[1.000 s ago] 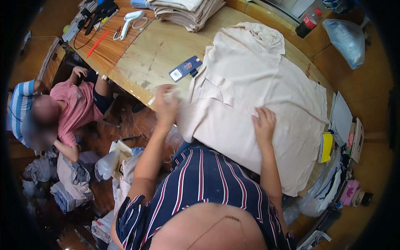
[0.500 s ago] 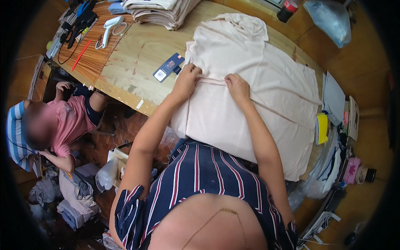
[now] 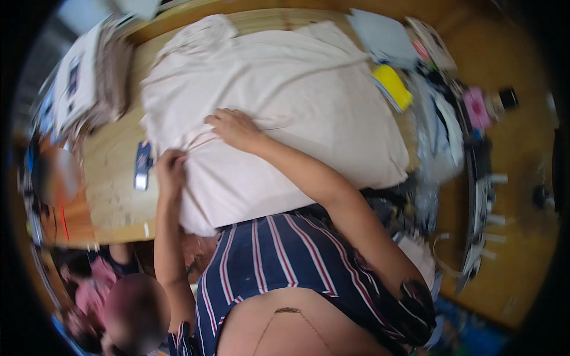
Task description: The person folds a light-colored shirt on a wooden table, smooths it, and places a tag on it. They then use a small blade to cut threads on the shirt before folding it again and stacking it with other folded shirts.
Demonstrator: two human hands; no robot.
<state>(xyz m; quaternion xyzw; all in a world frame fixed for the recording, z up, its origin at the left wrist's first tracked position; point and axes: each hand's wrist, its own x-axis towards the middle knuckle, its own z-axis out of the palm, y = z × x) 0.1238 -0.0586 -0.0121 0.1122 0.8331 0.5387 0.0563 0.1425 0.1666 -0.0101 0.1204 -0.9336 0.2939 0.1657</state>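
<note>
a pale cream garment (image 3: 297, 101) is lying spread across a wooden worktop (image 3: 113, 172), covering most of its surface, with one edge hanging over the near side toward the person. the left hand (image 3: 170, 169) is pressing on the garment's left edge, fingers curled in a narrow grip that is pinching a fold of the cloth, where creases are running toward the other hand. the right hand (image 3: 234, 127) is lying flat on the fabric a little farther in, fingers loosely spread, palm down, holding nothing but the cloth beneath it. both forearms are reaching up from the lower edge, over a navy top with red and white stripes (image 3: 285, 261). just beside the left hand, a small dark blue and white packet (image 3: 142, 164) is resting on the bare wood. farther left, a stack of folded pale cloth (image 3: 98, 77) is sitting near the worktop's far corner, blurred. to the right of the garment, a yellow object (image 3: 392, 88) is lying beside a heap of plastic bags and clutter (image 3: 439, 130). at lower left, another person in a pink top (image 3: 95, 291) is sitting below the worktop.
</note>
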